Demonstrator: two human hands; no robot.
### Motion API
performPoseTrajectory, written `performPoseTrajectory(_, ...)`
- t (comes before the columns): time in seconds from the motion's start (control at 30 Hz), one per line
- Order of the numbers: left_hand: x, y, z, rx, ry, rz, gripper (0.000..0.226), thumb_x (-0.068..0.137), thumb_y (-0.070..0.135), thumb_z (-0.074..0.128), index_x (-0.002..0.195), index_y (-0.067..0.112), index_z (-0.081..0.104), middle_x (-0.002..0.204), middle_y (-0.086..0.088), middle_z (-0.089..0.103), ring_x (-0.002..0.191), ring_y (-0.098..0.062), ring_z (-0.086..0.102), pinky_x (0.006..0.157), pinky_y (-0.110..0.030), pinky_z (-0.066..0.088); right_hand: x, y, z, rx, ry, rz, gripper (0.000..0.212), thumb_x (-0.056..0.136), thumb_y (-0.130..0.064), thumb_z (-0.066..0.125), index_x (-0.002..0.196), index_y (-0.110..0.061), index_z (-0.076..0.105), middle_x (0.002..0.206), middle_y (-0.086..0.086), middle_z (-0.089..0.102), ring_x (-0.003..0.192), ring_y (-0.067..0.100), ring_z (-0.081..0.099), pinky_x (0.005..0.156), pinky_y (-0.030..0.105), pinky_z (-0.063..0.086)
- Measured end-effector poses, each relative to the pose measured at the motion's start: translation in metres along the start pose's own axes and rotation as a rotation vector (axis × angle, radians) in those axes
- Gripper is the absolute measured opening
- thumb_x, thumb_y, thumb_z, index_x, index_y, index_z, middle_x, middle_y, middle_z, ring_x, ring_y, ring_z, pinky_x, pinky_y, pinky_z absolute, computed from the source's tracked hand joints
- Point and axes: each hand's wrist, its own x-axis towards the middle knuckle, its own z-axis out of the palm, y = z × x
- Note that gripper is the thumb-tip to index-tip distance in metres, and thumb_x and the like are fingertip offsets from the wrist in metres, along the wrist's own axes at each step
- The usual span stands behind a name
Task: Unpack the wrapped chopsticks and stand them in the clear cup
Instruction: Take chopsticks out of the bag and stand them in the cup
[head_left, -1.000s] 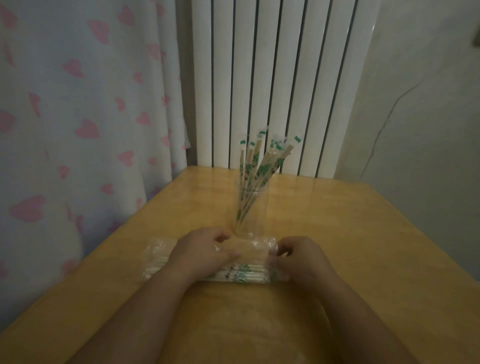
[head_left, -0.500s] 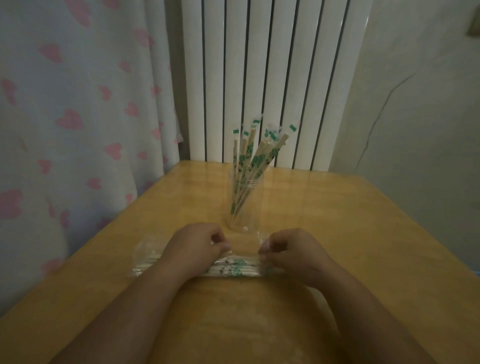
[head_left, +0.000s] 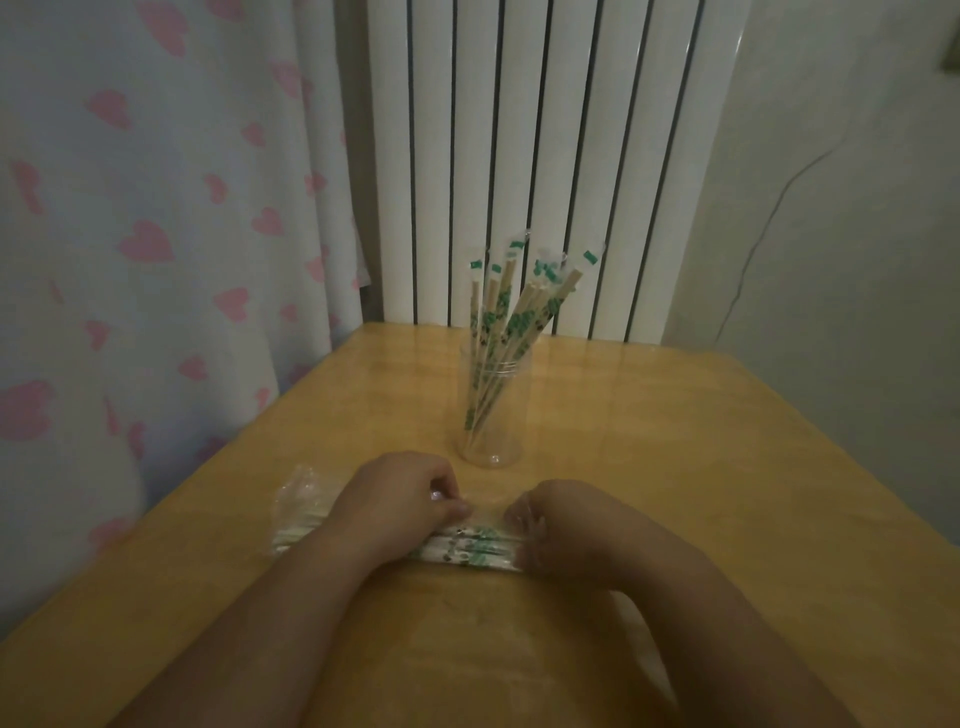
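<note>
The clear-film pack of green-printed wooden chopsticks (head_left: 467, 546) lies 9-to-3 under both hands. The left hand (head_left: 395, 499) and right hand (head_left: 563, 525) pinch its film with curled fingers (head_left: 448, 503), and the clear plastic cup (head_left: 491, 421) stands near at 12 o'clock.

A clear plastic pack of white-and-green wrapped chopsticks (head_left: 467, 552) lies crosswise on the yellow wooden worktop (head_left: 727, 467). The left hand (head_left: 400, 501) pinches its film with curled fingers near the middle. The right hand (head_left: 563, 525) grips the film with curled fingers at the right end. The pack's crumpled end sticks out left of the left hand. Just beyond the gap between the hands stands a clear round plastic cup (head_left: 492, 415), upright, holding wrapped wooden chopsticks with green markings (head_left: 506, 312). Farther beyond is a white ribbed radiator (head_left: 545, 156). Left of the hands hangs a pale curtain with pink hearts (head_left: 156, 234).
</note>
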Motion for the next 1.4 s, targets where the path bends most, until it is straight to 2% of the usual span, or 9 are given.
performPoseTrajectory(0.2,0.001,-0.002,0.001,-0.024,-0.004,-0.001,0.020,0.077,0.053,0.071,0.080,0.034,0.065,0.092,0.012,0.066,0.092,-0.008,0.059,0.082,-0.033,0.050,-0.004,0.002,0.000,0.016,0.019,-0.019,0.029,0.085,-0.036,0.067,0.111,-0.023,0.064,0.112,0.004,0.065,0.102,0.024,0.061,0.077,0.027,0.044)
performPoseTrajectory(0.33,0.001,-0.003,0.001,-0.060,0.025,-0.021,0.021,0.081,0.052,0.067,0.083,0.031,0.069,0.092,0.011,0.067,0.091,-0.008,0.059,0.081,-0.031,0.049,-0.010,0.007,-0.001,0.177,0.088,-0.019,0.011,0.083,-0.029,0.070,0.091,-0.028,0.062,0.084,-0.007,0.063,0.083,0.015,0.060,0.061,0.023,0.043)
performPoseTrajectory(0.47,0.002,-0.004,-0.002,-0.084,0.024,-0.025,0.022,0.088,0.048,0.060,0.084,0.028,0.068,0.081,0.011,0.066,0.081,-0.011,0.060,0.076,-0.034,0.051,-0.010,0.013,-0.003,0.362,0.206,0.014,0.011,0.085,-0.023,0.070,0.095,-0.026,0.070,0.088,-0.005,0.071,0.082,0.013,0.067,0.076,0.034,0.057)
performPoseTrajectory(0.57,0.002,-0.005,-0.001,-0.097,0.009,-0.032,0.023,0.089,0.049,0.058,0.086,0.029,0.068,0.083,0.011,0.066,0.081,-0.010,0.060,0.076,-0.035,0.052,-0.011,0.016,-0.004,0.391,0.245,0.018,0.009,0.086,-0.024,0.070,0.095,-0.026,0.070,0.087,-0.003,0.071,0.080,0.015,0.067,0.075,0.037,0.057)
performPoseTrajectory(0.7,0.002,-0.003,-0.001,-0.087,0.013,-0.029,0.023,0.089,0.049,0.058,0.085,0.028,0.068,0.083,0.012,0.066,0.081,-0.010,0.060,0.076,-0.035,0.052,-0.013,0.013,-0.006,0.358,0.256,0.018,0.010,0.086,-0.030,0.071,0.095,-0.030,0.068,0.078,-0.009,0.064,0.073,0.011,0.062,0.070,0.032,0.052)
performPoseTrajectory(0.87,0.002,-0.003,0.000,-0.080,0.011,-0.017,0.023,0.088,0.049,0.060,0.081,0.028,0.068,0.078,0.010,0.066,0.076,-0.009,0.060,0.073,-0.035,0.053,-0.015,0.006,-0.010,0.284,0.132,0.003,0.021,0.086,-0.026,0.070,0.107,-0.029,0.068,0.087,-0.013,0.064,0.075,0.004,0.059,0.059,0.018,0.044)
performPoseTrajectory(1.07,0.003,-0.005,0.000,-0.076,0.019,-0.027,0.024,0.088,0.051,0.060,0.082,0.029,0.068,0.079,0.011,0.066,0.076,-0.008,0.059,0.072,-0.033,0.051,-0.014,0.010,-0.009,0.357,0.161,0.013,0.010,0.092,-0.020,0.064,0.091,-0.030,0.064,0.071,-0.014,0.057,0.061,-0.003,0.051,0.047,0.011,0.037)
performPoseTrajectory(1.2,0.004,-0.004,-0.001,-0.074,0.013,-0.034,0.023,0.087,0.050,0.061,0.082,0.028,0.068,0.079,0.011,0.065,0.077,-0.009,0.060,0.071,-0.033,0.051,-0.016,0.010,-0.006,0.628,0.147,0.031,0.026,0.088,-0.015,0.069,0.108,-0.031,0.067,0.081,-0.008,0.066,0.063,0.001,0.062,0.050,0.013,0.048)
performPoseTrajectory(1.4,0.002,-0.002,-0.001,-0.070,0.015,-0.026,0.023,0.088,0.049,0.061,0.081,0.028,0.068,0.078,0.009,0.065,0.077,-0.011,0.060,0.073,-0.035,0.051,-0.016,0.012,-0.003,0.556,0.138,0.010,0.011,0.089,-0.026,0.069,0.097,-0.032,0.072,0.081,-0.013,0.071,0.069,-0.005,0.064,0.058,0.011,0.048)
